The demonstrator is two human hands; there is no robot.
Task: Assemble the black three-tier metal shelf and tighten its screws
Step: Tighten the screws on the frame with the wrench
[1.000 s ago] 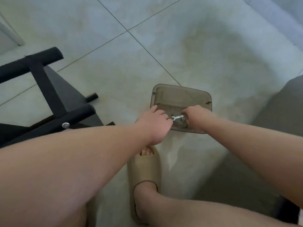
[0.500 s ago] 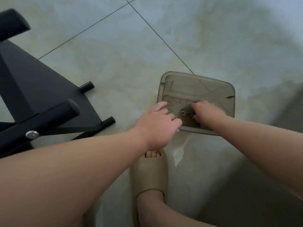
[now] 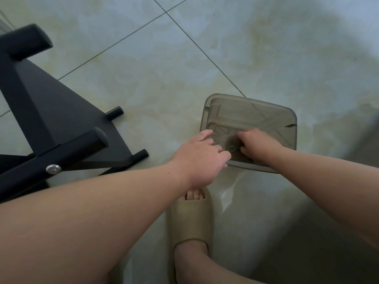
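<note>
Reaching into the tray (image 3: 250,101), both hands meet at a small metal part (image 3: 232,148) by its near-left corner. Right hand (image 3: 257,145), fingers curled, touches it from the right; a pinch I cannot confirm. Left hand (image 3: 202,156) lies loosely spread on the tray rim, holding nothing seen. Shelf (image 3: 51,111) lies well left of the tray, open floor (image 3: 164,99) between.

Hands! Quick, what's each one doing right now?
Left hand: fingers over the tray rim; cannot tell if holding anything.
Right hand: fingers curled, pinching a small metal piece in the tray.
</note>
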